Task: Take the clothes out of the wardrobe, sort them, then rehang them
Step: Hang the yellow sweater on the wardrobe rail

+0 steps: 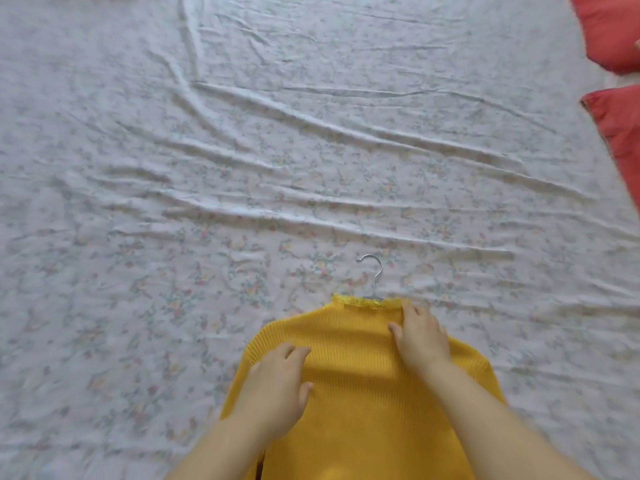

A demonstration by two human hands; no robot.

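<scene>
Head view: left hand (277,386) rests loose-fingered on yellow knit sweater (363,403), right hand (420,336) bends onto collar (363,302), grip unclear; I'd keep hanger (375,276) centred.

Soft, even light fills the view, bright enough to wash out the wrinkled white floral bed sheet (311,150), whose creases carry only pale grey shading. The mustard-yellow ribbed knit sweater (363,393) shows its ribs fairly sharply at centre. The bare forearms (502,427) at the lower edge look smeared and stretched. The red pillows (616,36) at the right edge bow with wide-angle distortion.
</scene>
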